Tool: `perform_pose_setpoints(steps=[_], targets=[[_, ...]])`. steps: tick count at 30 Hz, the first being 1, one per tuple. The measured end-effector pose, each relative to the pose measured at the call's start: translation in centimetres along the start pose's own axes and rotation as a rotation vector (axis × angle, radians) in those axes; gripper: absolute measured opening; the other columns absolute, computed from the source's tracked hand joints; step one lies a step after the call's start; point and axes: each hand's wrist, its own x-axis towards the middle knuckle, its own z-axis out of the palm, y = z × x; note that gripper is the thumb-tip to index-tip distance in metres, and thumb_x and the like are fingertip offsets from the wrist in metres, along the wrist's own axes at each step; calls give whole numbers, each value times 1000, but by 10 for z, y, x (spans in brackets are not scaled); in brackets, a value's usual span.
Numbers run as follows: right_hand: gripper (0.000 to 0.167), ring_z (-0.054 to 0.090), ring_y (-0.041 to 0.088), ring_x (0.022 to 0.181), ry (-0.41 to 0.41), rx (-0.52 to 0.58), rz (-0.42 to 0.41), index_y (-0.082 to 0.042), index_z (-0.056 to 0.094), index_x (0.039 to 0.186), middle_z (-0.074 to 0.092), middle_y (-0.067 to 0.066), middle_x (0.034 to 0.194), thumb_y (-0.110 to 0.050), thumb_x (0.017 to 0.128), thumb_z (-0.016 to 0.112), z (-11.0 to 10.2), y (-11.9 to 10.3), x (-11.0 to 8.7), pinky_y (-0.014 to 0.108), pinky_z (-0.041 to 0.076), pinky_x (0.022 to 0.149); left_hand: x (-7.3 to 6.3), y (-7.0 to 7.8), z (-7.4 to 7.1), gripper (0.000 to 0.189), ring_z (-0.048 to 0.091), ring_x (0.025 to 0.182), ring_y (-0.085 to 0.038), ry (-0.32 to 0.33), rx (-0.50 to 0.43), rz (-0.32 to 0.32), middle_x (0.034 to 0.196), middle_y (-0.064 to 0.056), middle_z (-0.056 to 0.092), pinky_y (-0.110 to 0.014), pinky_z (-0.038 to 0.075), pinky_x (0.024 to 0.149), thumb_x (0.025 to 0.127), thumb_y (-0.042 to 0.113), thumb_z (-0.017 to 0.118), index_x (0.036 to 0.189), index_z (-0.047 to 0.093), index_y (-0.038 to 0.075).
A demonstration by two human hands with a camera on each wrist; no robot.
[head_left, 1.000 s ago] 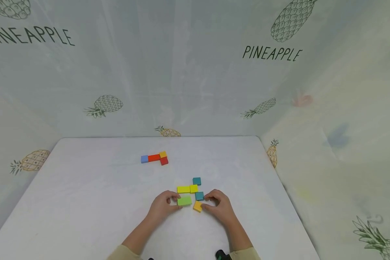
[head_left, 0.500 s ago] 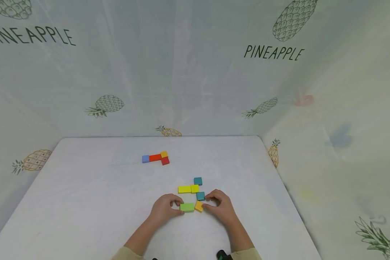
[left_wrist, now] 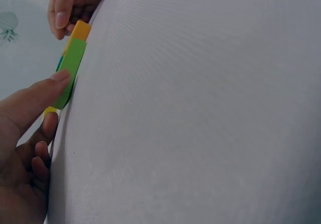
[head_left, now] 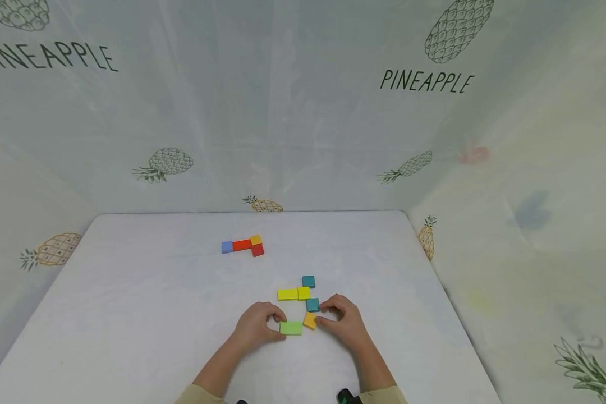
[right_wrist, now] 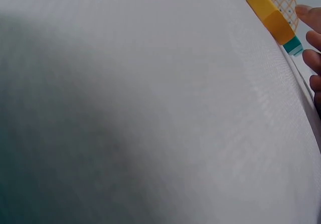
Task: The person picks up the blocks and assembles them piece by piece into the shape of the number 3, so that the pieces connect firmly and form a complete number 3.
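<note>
Between thumb and fingers my left hand point(head_left: 256, 324) pinches the left end of a light green rectangular block point(head_left: 292, 329), as the left wrist view also shows. An orange square block point(head_left: 310, 321) sits turned at an angle just right of the green one. My right hand point(head_left: 344, 321) is beside that orange block and a teal square block point(head_left: 312, 304), its fingers loosely bent. In the right wrist view its thumb point(right_wrist: 308, 15) appears apart from the orange block point(right_wrist: 278, 27). Farther back, a yellow rectangular block point(head_left: 287, 294) meets a yellow square block point(head_left: 303, 293).
Another teal block point(head_left: 308, 281) stands behind the yellow square. Toward the far side of the white table point(head_left: 146, 314) lies a joined group: a blue block point(head_left: 226, 247), a red bar point(head_left: 242, 245), an orange block point(head_left: 255, 239) and a red square point(head_left: 257, 250).
My left hand has drawn the green block toward me and slightly right, away from the yellow blocks. The right hand has stayed almost still beside the orange and teal blocks.
</note>
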Motion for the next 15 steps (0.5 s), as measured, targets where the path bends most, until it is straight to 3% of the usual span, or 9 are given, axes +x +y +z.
perform_pose_setpoints(steps=[7,15], targets=[[21,57,11,87,1,5,4,-24,71,93,64,-12,91,-27,77,84,-1,0,-1,27,48,83,-1,-2,-4,29,48,85,-14,-55,-30,41,84,13,55,-31,46,75,71,28,88,94,72,27],[20,57,14,87,8,5,26,-21,71,94,64,-9,92,-24,78,84,1,-3,0,29,48,83,-3,-4,-9,22,48,81,-16,-65,-108,3,81,8,55,-29,43,69,75,23,85,93,72,24]])
